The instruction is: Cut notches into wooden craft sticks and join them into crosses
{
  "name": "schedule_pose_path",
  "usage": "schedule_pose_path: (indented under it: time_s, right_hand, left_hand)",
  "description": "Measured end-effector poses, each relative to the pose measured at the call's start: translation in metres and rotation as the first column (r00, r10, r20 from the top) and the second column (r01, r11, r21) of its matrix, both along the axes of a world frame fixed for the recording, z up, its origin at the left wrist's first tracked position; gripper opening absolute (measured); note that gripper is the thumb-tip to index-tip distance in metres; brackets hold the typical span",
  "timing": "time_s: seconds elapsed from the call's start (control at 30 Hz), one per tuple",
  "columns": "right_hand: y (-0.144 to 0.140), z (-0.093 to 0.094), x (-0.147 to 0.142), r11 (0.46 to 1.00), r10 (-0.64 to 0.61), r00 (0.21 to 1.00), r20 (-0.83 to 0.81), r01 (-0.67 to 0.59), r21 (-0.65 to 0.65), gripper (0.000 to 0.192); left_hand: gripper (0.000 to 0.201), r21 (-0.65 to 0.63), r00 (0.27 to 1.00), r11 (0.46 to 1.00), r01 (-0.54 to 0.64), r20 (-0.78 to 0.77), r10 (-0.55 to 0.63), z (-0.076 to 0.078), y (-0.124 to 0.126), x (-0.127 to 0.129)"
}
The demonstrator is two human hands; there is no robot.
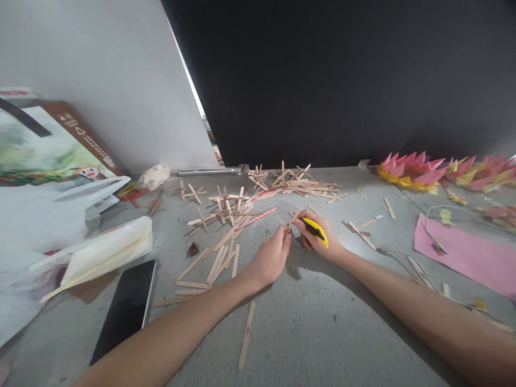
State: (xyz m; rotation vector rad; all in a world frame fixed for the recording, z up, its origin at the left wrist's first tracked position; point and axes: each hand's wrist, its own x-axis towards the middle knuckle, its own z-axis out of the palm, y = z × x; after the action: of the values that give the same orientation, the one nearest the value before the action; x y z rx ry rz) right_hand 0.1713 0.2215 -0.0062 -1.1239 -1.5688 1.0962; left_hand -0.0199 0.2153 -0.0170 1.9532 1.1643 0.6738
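The left hand (269, 259) pinches a stick (294, 217) jutting just beyond its fingertips as the right hand (334, 243), close beside, grasps a cutter (315, 231); loose sticks (216, 263) lie left of the left hand

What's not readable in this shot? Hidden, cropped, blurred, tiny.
Head view:
- Yellow-and-black cutter: front end hidden by the right hand.
- Held wooden stick: lower end hidden in the left hand.
- Smartphone: lower corner behind the left forearm.
- Far-right pink-and-yellow paper flower: blurred, cut by right edge.
- Brown strip, upper left: print too small.
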Motion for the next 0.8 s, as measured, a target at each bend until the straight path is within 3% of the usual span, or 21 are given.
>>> schedule_pose_path:
  time_s: [0.47,0.8]
  right_hand:
    - [-0.002,0.004,0.000,0.999,0.045,0.999,-0.013,-0.045,0.032,0.046]
    - [0.003,-0.007,-0.002,0.998,0.059,0.995,-0.080,-0.056,0.038,0.039]
  left_hand:
    - [0.043,-0.012,0.998,0.999,0.034,0.054,-0.033,-0.004,0.002,-0.001]
    - [0.034,0.016,1.000,0.999,0.029,0.000,-0.029,-0.008,0.004,-0.001]
